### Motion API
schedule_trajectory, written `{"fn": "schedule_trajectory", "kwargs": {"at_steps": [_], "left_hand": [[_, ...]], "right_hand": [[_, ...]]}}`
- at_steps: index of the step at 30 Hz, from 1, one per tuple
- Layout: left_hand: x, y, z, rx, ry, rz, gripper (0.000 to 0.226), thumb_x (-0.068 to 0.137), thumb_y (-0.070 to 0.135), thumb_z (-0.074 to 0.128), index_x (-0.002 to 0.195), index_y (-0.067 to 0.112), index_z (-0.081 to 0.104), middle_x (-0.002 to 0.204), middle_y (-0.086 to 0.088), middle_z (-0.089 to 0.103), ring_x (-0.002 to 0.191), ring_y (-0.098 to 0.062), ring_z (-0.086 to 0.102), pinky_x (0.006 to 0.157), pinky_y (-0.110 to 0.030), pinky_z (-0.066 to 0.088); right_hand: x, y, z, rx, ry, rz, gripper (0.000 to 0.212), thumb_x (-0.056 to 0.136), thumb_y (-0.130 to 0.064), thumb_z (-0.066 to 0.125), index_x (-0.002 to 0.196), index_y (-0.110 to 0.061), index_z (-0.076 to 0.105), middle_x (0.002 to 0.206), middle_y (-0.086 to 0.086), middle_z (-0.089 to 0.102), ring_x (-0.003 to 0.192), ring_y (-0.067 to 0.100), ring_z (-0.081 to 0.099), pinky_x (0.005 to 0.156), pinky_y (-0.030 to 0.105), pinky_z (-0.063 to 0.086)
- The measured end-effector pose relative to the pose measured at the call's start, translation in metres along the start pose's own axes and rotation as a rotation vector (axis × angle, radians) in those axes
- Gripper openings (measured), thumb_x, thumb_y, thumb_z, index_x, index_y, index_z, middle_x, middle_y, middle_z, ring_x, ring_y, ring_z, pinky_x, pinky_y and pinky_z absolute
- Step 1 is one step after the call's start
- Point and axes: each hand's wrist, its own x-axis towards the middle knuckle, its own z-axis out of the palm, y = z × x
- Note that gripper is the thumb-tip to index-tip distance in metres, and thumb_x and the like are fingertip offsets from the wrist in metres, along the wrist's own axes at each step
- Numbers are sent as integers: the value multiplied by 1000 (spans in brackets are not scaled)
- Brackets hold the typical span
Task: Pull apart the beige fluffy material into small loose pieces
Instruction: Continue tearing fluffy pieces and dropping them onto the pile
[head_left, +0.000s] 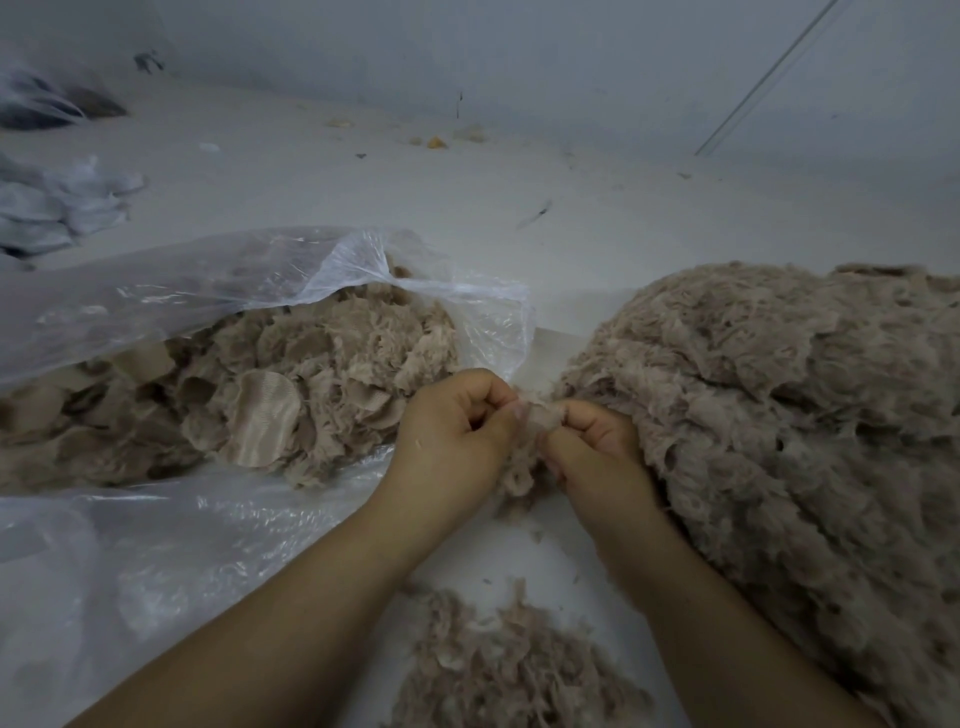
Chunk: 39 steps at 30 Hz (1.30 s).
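Note:
My left hand (452, 441) and my right hand (597, 452) meet in the middle of the view, each pinching one end of a small beige fluffy piece (537, 418) stretched between their fingertips. More fluff hangs below the hands. To the right rises a large pile of loose beige fluff (779, 415), touching my right hand. A smaller heap of fluff (498, 660) lies on the floor between my forearms. On the left, a clear plastic bag (182, 291) lies open with beige fabric scraps and fluff (270, 395) inside.
The pale floor (467, 197) runs back to a grey wall. Crumpled plastic and white cloth (62, 202) lie at the far left. Small yellow scraps (436, 141) sit near the wall. A thin rod (769, 78) leans at the upper right.

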Motion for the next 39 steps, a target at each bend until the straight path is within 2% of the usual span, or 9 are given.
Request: {"fn": "schedule_trajectory", "kwargs": {"at_steps": [4,9,13,18,21,26,30,33,39], "left_hand": [[-1,0,3,-29,4,-10,20,93,8,62,72,8,61,48,-1,49,44,-17,41,44,-36,38],[-2,0,5,1,-15,6,24,93,10,61,70,15,59,47,7,50,39,-6,39,44,-26,34],[-2,-1,5,-61,11,0,23,94,9,59,72,16,60,48,7,56,39,-2,45,43,-18,35],[-1,-1,4,9,-36,43,17,91,11,65,75,13,68,55,-5,62,43,-17,49,44,-29,39],[-1,-1,3,-51,-1,9,16,92,11,64,77,13,69,65,-9,67,56,-25,60,55,-39,50],[-3,-1,2,-100,-100,-131,27,89,27,70,85,2,60,56,-9,60,42,-24,56,41,-29,45],[-6,-3,-1,-220,-238,-208,10,90,1,65,86,-5,59,59,-16,63,39,-25,56,38,-27,45],[-5,-4,-5,-225,-224,-203,11,87,-4,66,78,-4,60,57,-19,62,35,-24,54,36,-25,42],[-2,2,-15,-331,-139,-146,29,94,3,57,66,-3,60,52,-16,58,32,-24,49,36,-24,38]], "right_hand": [[0,-2,0,14,22,6,30,96,0,50,72,19,48,46,-5,32,41,2,28,40,12,27],[-1,-2,2,23,14,57,20,95,1,55,87,19,57,48,-1,49,40,5,43,41,17,39],[-2,-6,1,23,6,71,20,90,2,58,71,6,55,43,-2,44,39,7,39,41,17,36],[-5,-9,3,64,22,33,38,97,-8,54,83,26,47,71,31,47,73,27,43,62,37,37],[-6,-9,4,78,22,11,45,96,-11,54,85,32,45,75,52,43,72,33,46,57,41,40],[0,1,2,160,62,27,47,96,-21,54,95,26,52,75,45,52,67,36,51,59,39,45],[-1,1,-2,169,-53,0,40,100,-26,49,80,7,61,58,22,52,53,37,54,54,49,47],[1,3,-1,117,-40,-15,34,98,-13,53,84,17,58,64,23,55,59,39,54,57,56,46],[5,6,-2,17,44,-54,29,98,-11,52,76,3,63,63,9,63,60,20,60,65,34,49]]}}
